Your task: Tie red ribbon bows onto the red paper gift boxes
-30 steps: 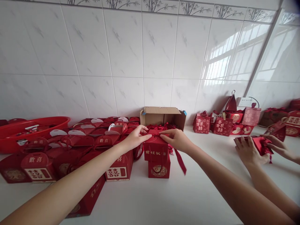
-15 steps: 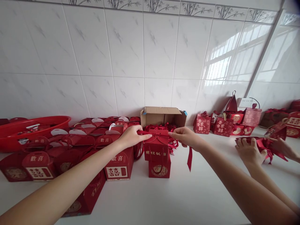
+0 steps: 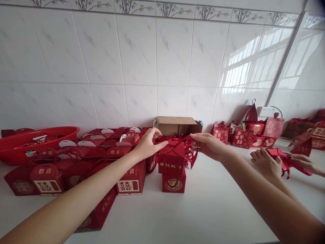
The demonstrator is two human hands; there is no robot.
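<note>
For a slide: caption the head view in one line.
Left hand and right hand hold a red ribbon over a red gift box stacked on another, on a white counter.

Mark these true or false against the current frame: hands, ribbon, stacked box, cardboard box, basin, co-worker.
1. The left hand and the right hand both grip the red ribbon at the top of the small red box. True.
2. The small red box stands directly on the counter. False: it sits on a second red box.
3. The cardboard box by the wall is taped shut. False: its flaps are open.
4. A red basin sits at the far left. True.
5. Another person's hands hold a red item at the right. True.
</note>
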